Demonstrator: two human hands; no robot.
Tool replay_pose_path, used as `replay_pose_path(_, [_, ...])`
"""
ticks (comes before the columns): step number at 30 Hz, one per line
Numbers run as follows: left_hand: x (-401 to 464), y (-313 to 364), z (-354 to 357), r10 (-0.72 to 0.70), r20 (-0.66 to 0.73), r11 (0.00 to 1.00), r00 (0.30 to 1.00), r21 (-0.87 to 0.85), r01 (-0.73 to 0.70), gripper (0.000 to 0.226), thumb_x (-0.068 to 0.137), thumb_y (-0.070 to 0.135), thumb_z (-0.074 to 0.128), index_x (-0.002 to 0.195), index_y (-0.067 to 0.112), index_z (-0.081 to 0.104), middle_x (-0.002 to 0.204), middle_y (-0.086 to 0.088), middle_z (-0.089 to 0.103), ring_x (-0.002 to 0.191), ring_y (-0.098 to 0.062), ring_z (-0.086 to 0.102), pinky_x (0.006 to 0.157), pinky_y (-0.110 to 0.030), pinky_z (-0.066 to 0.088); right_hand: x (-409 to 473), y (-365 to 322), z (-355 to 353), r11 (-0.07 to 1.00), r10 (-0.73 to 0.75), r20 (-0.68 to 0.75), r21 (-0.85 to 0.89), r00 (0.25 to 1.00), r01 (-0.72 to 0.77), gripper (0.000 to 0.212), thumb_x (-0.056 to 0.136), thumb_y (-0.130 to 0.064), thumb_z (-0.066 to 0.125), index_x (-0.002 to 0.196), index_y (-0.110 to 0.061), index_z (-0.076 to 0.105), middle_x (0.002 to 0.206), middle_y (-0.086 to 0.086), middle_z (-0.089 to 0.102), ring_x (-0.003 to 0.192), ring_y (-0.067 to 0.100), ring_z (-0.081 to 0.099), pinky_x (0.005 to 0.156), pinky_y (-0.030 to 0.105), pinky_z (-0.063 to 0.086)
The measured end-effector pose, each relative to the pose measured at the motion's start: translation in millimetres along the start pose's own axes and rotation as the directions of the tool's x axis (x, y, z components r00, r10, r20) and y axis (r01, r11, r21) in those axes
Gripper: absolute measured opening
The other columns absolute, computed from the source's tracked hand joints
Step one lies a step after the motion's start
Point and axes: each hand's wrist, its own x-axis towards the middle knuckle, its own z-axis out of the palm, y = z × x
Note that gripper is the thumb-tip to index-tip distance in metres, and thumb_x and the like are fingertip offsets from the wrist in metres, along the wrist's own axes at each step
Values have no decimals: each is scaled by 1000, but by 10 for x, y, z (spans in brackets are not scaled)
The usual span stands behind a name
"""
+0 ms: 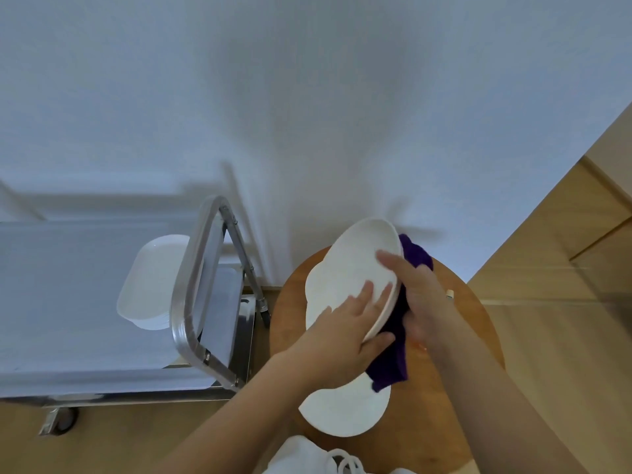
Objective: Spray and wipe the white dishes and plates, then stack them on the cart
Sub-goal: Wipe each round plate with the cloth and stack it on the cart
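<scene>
Head view: left hand point(345, 331) fingers point(367, 292) grip the tilted plate point(352, 268), exposing its back so right hand point(422, 302) fingers, clutching the purple cloth point(393, 357), can wipe behind it.

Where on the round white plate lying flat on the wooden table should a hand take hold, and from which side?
Grip the round white plate at its near rim, coming from the person's side. It lies flat on the wooden table, its far part is under the purple cloth and both hands, and only the near edge looks free.
</scene>
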Motion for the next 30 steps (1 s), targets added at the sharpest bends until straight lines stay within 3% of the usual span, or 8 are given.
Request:
replay_pose_path(4, [11, -68, 25, 12, 24, 961, 1000, 277, -18, 64, 89, 70, 16, 137, 51, -21, 159, 13, -9, 146, -17, -13, 110, -49, -18, 73, 72, -84, 997, 82, -167, 6, 983, -82, 17, 70, -1, 51, 87, -3, 54, 85, 14, 56, 78, 28, 55, 64, 37, 48])
replay_pose_path(7, [-21, -199, -53, -76, -291, 988, 954, 103, 111, 72, 73, 86, 23, 132, 61, -10, 154, 25, -6, 141, -7, -24, 106, -41, -26, 102, 180, -191, 988, 106, -211, 135, 972, -78, 14, 70, -1, 47, 80, -6, 53, 82, 10, 54, 80, 28, 52, 71, 38, 43])
replay_pose_path(10, [-61, -448, -224, -333, -703, 942, 629, -230, 243, 74, 87, 55, 54, 148, 35, 16, 157, 6, 16, 146, -22, 7, 117, -47, 4, 116, 226, -304, 992, 93, -241, 107, 966, -69, 9, 77, -4, 50, 83, -7, 56, 92, 13, 56, 86, 32, 53, 76, 42, 42])
replay_pose_path(12, [-63, -562, -385, -679, -425, 617, 599, -772, 152, 64, 92, 30, 59, 148, 25, 29, 148, -6, 40, 132, -28, 41, 107, -46, 35, 120, 235, -336, 996, 78, -257, 59, 963, -65, 7, 81, -6, 54, 86, -6, 58, 93, 14, 60, 86, 33, 57, 77, 44, 45])
replay_pose_path(15, [-116, -632, -433, -605, 119, -108, 788, -992, 67, 31, 88, 27, 57, 116, 16, 61, 95, -11, 74, 80, -30, 72, 66, -42, 57, 135, 243, -319, 993, 23, -305, -103, 952, -57, 11, 83, -12, 63, 88, -3, 58, 87, 14, 64, 82, 32, 61, 74, 44, 50])
replay_pose_path(23, [-124, -675, -282, -555, -12, -212, 832, -965, -156, 32, 98, 39, 42, 109, 20, 65, 98, -10, 74, 81, -31, 72, 60, -43, 57, -29, 93, -189, 870, -390, -364, -446, 846, 209, 46, 87, -51, 53, 68, -10, 53, 57, 1, 53, 57, 15, 52, 56, 29, 40])
replay_pose_path(27, [-49, -530, -266, -554, -44, -243, 831, -947, -212, 34, 98, 42, 41, 104, 21, 66, 94, -9, 75, 79, -29, 72, 54, -40, 57, -119, -86, -51, 948, -308, -220, -154, 926, 279, 46, 82, -61, 44, 75, -18, 58, 66, 2, 56, 62, 20, 52, 66, 37, 42])
replay_pose_path(30, [40, -430, -203, -618, -83, -64, 781, -986, -155, 37, 94, 46, 47, 123, 26, 56, 114, -9, 69, 102, -34, 66, 81, -54, 55, -169, -144, 37, 947, -317, 27, 63, 948, 314, 48, 86, -61, 39, 83, -28, 73, 88, -1, 72, 80, 17, 68, 74, 34, 54])
